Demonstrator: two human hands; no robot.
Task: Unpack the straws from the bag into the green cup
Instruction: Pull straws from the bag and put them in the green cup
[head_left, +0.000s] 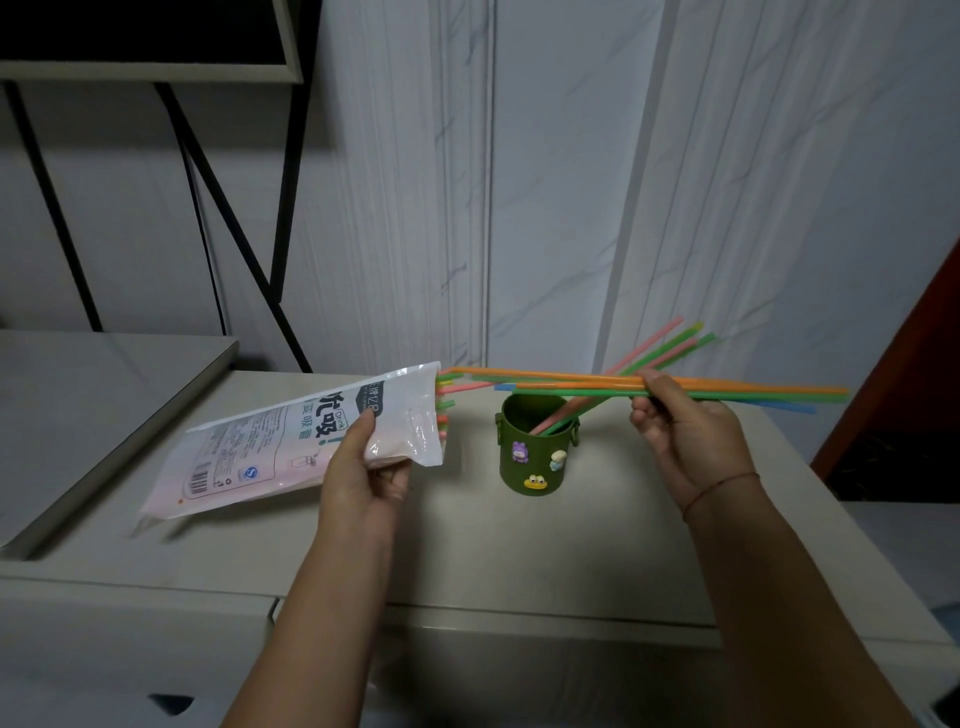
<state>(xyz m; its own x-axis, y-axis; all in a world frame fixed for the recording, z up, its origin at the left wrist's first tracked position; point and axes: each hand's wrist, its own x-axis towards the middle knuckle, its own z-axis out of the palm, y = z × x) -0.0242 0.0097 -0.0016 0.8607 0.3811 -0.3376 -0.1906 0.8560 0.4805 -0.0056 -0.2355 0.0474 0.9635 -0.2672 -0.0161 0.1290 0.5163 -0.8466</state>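
**Grips engaged: bag left, straws right**

Item 1: left grip (363, 467) curled round the bag (280, 452) near its open mouth, above the table (519, 561); film soft and slippery, I judge. Item 2: green cup (530, 462), leaning straws (675, 354) inside, crowding its mouth. Item 3: right grip (685, 436) pinching a straw bundle (545, 375) mid-length over the cup; light, bendy, likely to fan.

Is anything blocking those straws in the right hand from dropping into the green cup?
No lid or object covers the green cup. Only the leaning straws standing in it fill part of its mouth; the bunch in the right hand lies level just above.
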